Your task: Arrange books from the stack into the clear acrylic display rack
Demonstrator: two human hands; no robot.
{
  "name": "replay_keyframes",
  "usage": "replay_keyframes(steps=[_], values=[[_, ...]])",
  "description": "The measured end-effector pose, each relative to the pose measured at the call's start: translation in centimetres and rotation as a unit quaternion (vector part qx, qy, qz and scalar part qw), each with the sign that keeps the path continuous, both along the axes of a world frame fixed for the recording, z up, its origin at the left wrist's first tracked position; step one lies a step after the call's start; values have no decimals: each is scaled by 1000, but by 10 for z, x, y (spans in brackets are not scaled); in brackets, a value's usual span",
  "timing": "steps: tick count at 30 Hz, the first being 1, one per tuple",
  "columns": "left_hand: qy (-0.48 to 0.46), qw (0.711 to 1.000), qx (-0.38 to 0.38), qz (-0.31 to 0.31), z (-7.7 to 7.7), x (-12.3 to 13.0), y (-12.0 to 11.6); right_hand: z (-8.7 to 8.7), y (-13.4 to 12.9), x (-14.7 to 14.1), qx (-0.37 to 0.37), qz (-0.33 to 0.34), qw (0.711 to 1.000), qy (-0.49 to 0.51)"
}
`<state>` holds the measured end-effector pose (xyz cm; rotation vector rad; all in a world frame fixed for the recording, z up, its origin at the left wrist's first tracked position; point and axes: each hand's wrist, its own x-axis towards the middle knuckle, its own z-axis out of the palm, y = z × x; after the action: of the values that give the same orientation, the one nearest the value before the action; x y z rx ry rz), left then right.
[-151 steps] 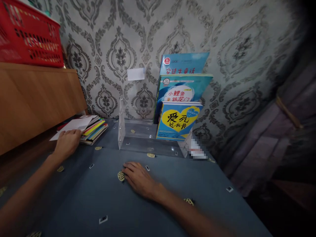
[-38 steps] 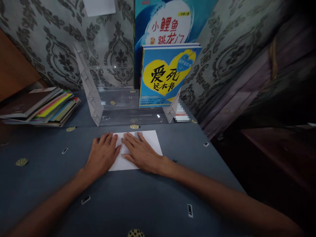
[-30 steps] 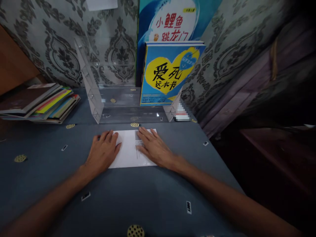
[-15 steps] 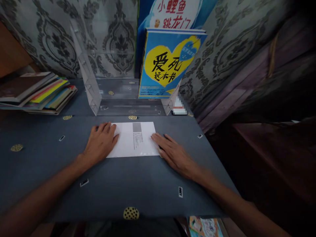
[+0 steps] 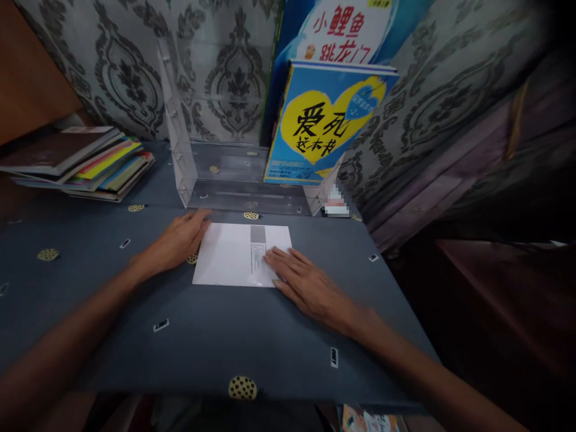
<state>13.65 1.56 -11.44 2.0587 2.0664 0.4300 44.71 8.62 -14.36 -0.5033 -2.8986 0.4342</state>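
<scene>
A white printed sheet [image 5: 225, 255] lies flat before me, with small text and a grey square right of its middle. I cannot tell whether it is a single page or a thin booklet. My right hand [image 5: 310, 285] rests flat on its right part, fingers stretched out and covering some of the print. At the sheet's upper left corner is my left hand [image 5: 180, 240], its fingers extended forward and not closed on anything. Whether the left fingertips touch the sheet is unclear.
Behind the sheet stands a clear acrylic rack [image 5: 243, 195] holding a blue book with a yellow heart [image 5: 324, 126] and a larger blue book [image 5: 337, 30]. A stack of books [image 5: 81, 165] sits at the left. The patterned table [image 5: 225, 342] ends at the right in a slanting edge.
My left hand has come off the sheet's left part to its corner. My right hand has slid farther onto the sheet. The view has shifted slightly left.
</scene>
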Motion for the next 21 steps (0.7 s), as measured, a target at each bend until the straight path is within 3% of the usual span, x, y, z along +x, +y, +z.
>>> replay_keyframes(steps=[7, 10, 14, 21], values=[[-105, 994, 8, 0, 0, -16, 2, 2, 24, -104, 13, 31, 999, -17], [-132, 991, 10, -3, -6, -23, 3, 2, 25, -134, 25, 52, 998, -10], [-141, 990, 12, -6, -10, -31, 6, 2, 18, -146, 36, 83, 996, -4], [-143, 990, 1, -9, -6, -30, 5, 0, -5, -124, 16, 156, 988, 0]])
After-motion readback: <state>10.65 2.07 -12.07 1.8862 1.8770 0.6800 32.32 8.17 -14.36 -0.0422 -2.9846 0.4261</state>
